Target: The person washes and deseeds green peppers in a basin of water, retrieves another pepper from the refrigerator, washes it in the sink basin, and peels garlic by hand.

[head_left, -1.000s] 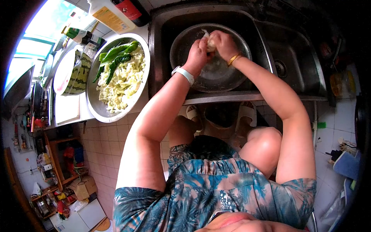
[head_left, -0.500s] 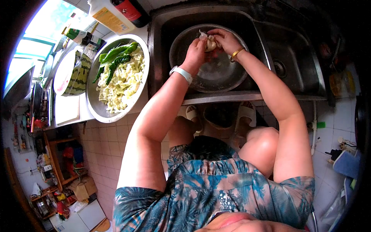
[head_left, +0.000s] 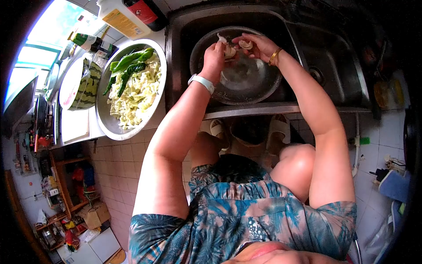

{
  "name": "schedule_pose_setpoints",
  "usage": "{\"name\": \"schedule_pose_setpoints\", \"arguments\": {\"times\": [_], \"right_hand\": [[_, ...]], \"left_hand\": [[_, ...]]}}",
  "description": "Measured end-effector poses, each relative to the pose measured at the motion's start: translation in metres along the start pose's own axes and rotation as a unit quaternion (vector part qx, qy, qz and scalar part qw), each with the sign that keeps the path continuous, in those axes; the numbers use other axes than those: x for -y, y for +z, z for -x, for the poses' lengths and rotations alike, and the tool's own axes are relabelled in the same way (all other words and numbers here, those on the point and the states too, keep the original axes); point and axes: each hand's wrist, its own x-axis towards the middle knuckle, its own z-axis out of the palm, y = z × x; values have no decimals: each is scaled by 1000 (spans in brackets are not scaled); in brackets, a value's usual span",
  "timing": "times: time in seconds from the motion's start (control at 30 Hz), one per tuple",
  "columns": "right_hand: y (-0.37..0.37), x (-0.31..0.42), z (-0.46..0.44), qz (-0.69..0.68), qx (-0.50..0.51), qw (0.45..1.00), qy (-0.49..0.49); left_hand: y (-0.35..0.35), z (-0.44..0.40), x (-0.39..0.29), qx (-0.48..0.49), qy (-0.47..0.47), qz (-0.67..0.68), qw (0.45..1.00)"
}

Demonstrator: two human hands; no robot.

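My left hand point(head_left: 213, 58) is closed around a garlic bulb point(head_left: 229, 52) with its papery stem sticking up. Just to the right, my right hand point(head_left: 263, 47) pinches a garlic clove point(head_left: 245, 45) between thumb and fingers, a small gap away from the bulb. Both hands are above a wide metal basin point(head_left: 248, 86), which sits in the left bowl of the sink point(head_left: 178, 75). Part of the bulb is covered by my left fingers.
A metal bowl point(head_left: 102, 119) of chopped pale cabbage point(head_left: 136, 99) and green peppers point(head_left: 132, 61) stands left of the sink. Beyond are a cut watermelon point(head_left: 90, 86), a dark-capped bottle point(head_left: 92, 44) and a large jug point(head_left: 121, 20). Below the sink's front edge is a bin point(head_left: 249, 134).
My hands have moved apart. The right one has drawn away to the right with a clove, while the left one keeps the bulb and has shifted slightly left.
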Motion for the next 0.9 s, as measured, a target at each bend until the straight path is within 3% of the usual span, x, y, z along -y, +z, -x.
{"name": "schedule_pose_setpoints", "arguments": {"times": [0.13,0.3,0.53,0.63,0.7,0.73,0.8,0.9], "right_hand": [[8,2,4,5,-33,999,-12],[14,4,5,164,-115,979,-23],[28,9,4,168,-94,978,-74],[27,5,2,269,-107,954,-84],[19,-7,-6,452,-120,883,40],[15,-12,-8,452,-121,883,40],[4,-22,-10,666,-44,744,41],[0,-21,-14,625,-102,773,21]], "left_hand": [[-2,-2,4,3,10,2,1000],[-3,3,3,2,52,-70,996],[-5,-2,7,22,68,-75,995],[-8,-7,14,11,59,-90,994],[-15,-20,29,-37,156,-214,964],[-18,-26,34,-36,155,-214,964],[-22,-32,38,-53,178,-235,954],[-23,-36,41,-121,159,-283,938]]}}
